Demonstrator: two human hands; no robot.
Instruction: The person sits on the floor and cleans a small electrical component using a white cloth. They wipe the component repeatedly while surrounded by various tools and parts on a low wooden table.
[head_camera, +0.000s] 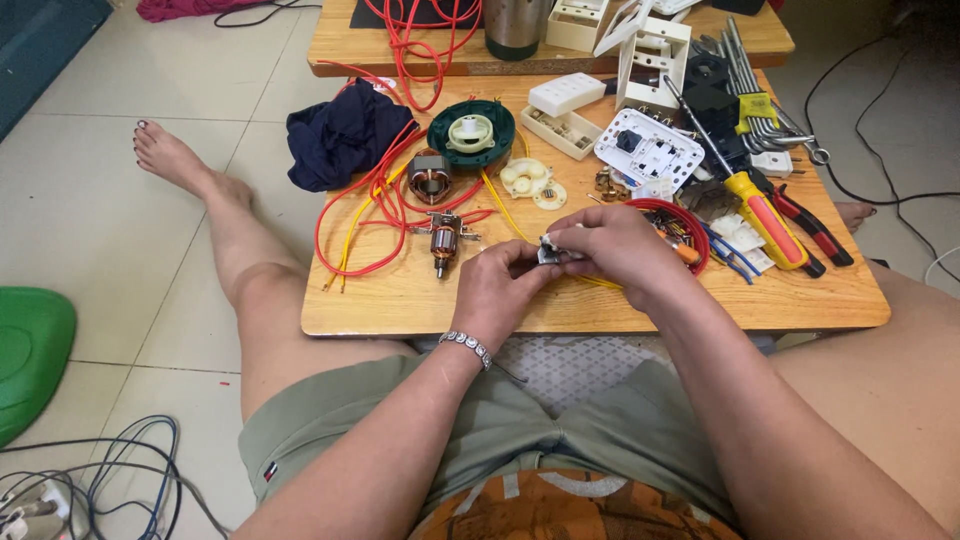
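Pinching, apparently, small part (552, 252) two-handed

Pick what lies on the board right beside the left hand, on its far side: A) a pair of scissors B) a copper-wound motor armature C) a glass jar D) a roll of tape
B. The motor armature, with copper windings and a steel shaft, lies among the red and yellow wires just beyond the left hand, which together with the right hand pinches a small white part over the wooden board.
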